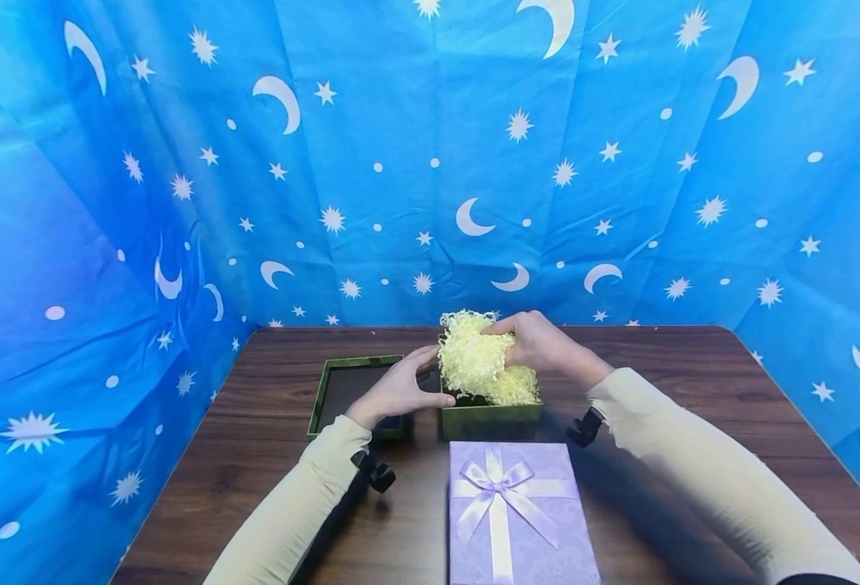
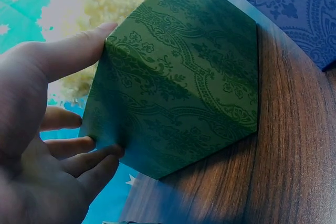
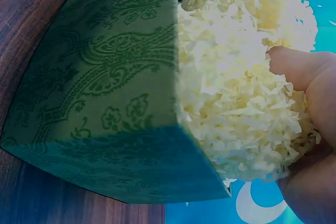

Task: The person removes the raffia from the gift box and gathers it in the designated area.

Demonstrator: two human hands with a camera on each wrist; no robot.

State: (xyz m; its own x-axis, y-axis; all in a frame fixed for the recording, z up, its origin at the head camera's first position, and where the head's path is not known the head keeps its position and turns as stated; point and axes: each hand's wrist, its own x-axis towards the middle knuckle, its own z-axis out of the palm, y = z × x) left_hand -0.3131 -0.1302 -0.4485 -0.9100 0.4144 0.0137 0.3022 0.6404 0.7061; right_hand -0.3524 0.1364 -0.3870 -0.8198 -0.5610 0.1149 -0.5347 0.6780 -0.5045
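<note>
My right hand [image 1: 542, 345] grips a clump of pale yellow shredded paper [image 1: 473, 357] above an open green box [image 1: 491, 422]. In the right wrist view, the thumb presses into the shredded paper [image 3: 236, 93] beside the box wall [image 3: 115, 66]. More of the shreds lie at the box's right side, and its left part looks dark inside. My left hand [image 1: 396, 390] rests at the box's left side. The left wrist view has its thumb on the rim corner and its loosely extended fingers touching the patterned green box [image 2: 173, 77].
A shallow green lid [image 1: 323, 398] lies with its dark inside up, left of the box and partly behind my left hand. Nearer to me is a lilac gift box [image 1: 525, 520] with a ribbon bow. Beyond the wooden table [image 1: 269, 504] hangs blue star-and-moon cloth [image 1: 400, 162].
</note>
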